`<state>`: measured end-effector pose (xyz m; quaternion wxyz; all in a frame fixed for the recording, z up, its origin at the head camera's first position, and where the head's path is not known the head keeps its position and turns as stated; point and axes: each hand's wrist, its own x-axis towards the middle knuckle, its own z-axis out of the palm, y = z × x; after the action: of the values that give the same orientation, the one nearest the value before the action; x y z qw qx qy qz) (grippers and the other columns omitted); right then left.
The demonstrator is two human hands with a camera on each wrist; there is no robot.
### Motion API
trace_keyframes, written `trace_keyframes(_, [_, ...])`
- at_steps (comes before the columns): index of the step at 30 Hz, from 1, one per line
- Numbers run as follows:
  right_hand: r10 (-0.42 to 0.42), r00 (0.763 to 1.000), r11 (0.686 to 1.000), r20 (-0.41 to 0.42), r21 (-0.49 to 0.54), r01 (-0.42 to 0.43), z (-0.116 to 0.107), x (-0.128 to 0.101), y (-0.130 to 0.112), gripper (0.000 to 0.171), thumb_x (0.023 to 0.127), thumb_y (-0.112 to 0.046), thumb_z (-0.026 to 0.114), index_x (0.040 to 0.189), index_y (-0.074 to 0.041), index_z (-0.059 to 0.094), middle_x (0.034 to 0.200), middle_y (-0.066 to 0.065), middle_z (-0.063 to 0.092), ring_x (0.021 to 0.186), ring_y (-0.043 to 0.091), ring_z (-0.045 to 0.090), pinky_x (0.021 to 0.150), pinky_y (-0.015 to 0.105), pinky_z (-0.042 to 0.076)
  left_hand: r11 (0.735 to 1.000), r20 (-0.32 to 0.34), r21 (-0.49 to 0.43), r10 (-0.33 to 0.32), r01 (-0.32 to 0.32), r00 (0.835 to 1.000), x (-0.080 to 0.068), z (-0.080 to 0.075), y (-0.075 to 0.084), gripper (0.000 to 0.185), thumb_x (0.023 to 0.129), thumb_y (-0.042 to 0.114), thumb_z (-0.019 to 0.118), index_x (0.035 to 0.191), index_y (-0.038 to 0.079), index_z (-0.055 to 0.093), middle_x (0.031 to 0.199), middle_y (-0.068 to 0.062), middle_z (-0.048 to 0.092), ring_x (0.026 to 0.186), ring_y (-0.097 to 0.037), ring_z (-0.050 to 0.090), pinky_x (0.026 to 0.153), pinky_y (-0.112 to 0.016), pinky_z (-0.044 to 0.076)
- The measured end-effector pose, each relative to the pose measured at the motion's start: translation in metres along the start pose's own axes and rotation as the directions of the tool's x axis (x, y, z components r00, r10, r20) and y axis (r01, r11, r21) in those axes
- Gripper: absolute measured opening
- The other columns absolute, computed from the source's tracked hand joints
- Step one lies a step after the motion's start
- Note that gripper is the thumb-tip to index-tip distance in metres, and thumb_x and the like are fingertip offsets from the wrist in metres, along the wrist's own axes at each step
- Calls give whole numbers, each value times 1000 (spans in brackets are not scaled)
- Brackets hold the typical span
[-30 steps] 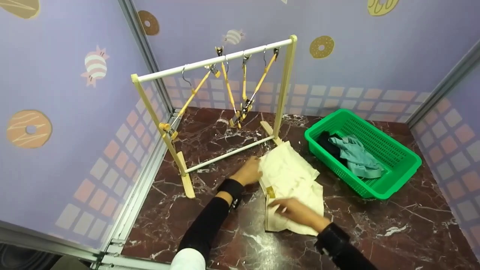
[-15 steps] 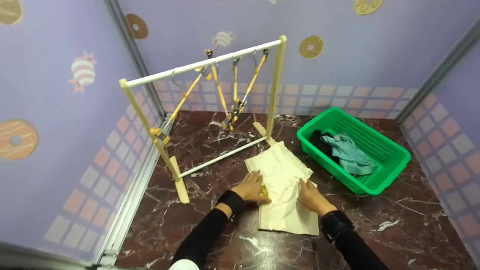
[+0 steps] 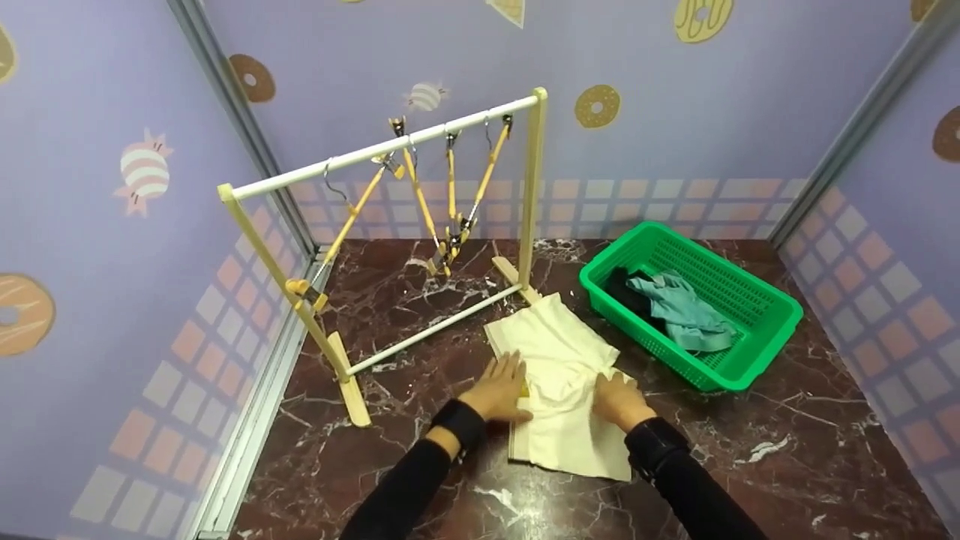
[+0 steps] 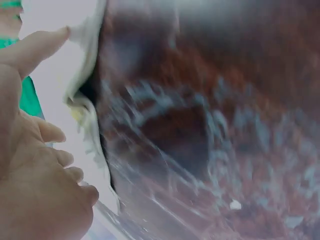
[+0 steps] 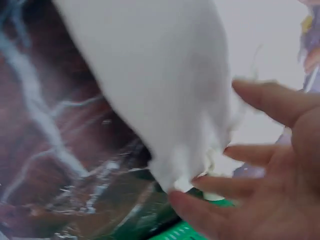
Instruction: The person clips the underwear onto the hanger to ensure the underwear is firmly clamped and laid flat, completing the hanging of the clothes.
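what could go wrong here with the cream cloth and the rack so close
The cream cloth has its far corner by the drying rack foot, so dragging it may nudge the rack. The left hand and right hand press only the near half, so the far folds may stay rumpled.

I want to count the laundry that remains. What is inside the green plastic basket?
Inside the green plastic basket lie a crumpled teal cloth and, partly under it, a dark garment. Anything beneath these two is covered.

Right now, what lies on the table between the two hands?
In the head view, the cream cloth garment lies between the left hand and right hand; both rest on it.
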<state>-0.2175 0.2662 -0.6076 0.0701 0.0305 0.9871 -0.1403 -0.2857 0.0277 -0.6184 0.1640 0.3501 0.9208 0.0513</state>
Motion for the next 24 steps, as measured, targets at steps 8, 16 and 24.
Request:
trace_keyframes(8, [-251, 967, 959, -48, 123, 256, 5, 27, -5, 56, 92, -8, 66, 137, 19, 46, 141, 44, 43, 135, 59, 37, 114, 63, 34, 999, 40, 41, 12, -13, 999, 1, 12, 8, 120, 78, 74, 71, 160, 0, 22, 167, -22, 13, 155, -36, 13, 127, -48, 14])
trace_keyframes(16, [-186, 968, 979, 165, 118, 168, 11, 38, -6, 59, 103, -22, 57, 147, 13, 39, 153, 47, 21, 140, 67, 18, 118, 67, 23, 998, 26, 51, 45, -46, 999, 10, 11, 1, 125, 75, 72, 75, 160, 0, 20, 168, -21, 11, 155, -35, 11, 127, -51, 12])
trace_keyframes(24, [-175, 969, 980, 176, 124, 154, 7, 45, -10, 54, 103, -23, 59, 142, 12, 44, 152, 46, 24, 140, 67, 19, 116, 69, 25, 999, -42, -9, 53, -53, 998, 4, 7, -5, 113, 82, 63, 74, 159, -3, 22, 167, -24, 11, 155, -38, 12, 126, -53, 12])
